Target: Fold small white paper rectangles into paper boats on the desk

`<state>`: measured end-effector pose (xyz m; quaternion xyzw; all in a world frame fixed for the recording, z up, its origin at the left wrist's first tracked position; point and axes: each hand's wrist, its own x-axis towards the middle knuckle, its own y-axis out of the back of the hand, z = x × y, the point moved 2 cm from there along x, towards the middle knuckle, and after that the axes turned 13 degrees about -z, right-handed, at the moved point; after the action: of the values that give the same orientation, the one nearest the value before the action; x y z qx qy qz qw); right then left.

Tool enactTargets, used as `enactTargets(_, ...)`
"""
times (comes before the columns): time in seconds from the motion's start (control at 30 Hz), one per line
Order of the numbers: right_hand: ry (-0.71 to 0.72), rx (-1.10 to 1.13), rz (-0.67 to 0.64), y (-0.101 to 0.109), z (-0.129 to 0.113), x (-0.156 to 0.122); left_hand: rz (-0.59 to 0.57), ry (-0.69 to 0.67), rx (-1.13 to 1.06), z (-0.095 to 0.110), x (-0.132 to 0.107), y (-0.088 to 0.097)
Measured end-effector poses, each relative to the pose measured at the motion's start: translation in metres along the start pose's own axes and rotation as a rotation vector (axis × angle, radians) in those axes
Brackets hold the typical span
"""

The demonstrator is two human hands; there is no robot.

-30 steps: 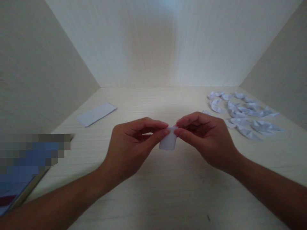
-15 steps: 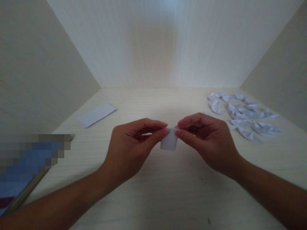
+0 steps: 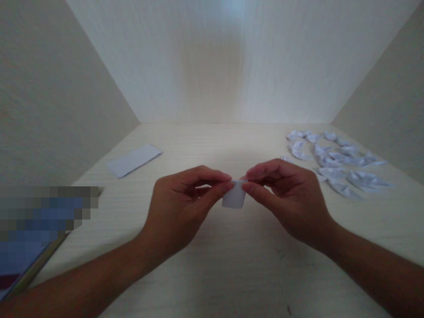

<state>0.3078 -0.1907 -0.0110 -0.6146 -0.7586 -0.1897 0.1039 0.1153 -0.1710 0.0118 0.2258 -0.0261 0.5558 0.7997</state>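
A small white piece of paper (image 3: 234,197) hangs between my two hands in the middle of the view, its top edge pinched. My left hand (image 3: 185,203) grips the upper left corner between thumb and forefinger. At the upper right corner, my right hand (image 3: 285,194) pinches the same paper with its thumb and fingers. The fingertips of both hands are close together. Whether the paper is folded along its top edge is hard to make out.
Several folded white paper shapes (image 3: 336,157) lie in a group at the right of the pale table (image 3: 212,278). A stack of white paper strips (image 3: 135,161) rests at the left. A dark-edged object (image 3: 36,260), partly blurred out, sits at the lower left. Pale panels (image 3: 212,66) rise behind and beside.
Both hands keep their pinch on the paper and have barely moved. The paper's lower part looks flatter, less curved than before.
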Motion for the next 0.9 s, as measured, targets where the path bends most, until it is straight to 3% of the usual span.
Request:
enactTargets(0.43,0.093,-0.283,0.045,-0.002,-0.007,-0.004,-0.037,0.011,-0.007,-0.003,-0.001,-0.003)
enactTargets(0.67,0.154,-0.531,0.07,-0.002,-0.016,-0.003,-0.079,-0.085,0.025,-0.007,-0.002,-0.003)
enactTargets(0.9,0.204,-0.643,0.08,-0.003,-0.019,-0.006,-0.088,-0.152,0.148,-0.004,-0.005,-0.001)
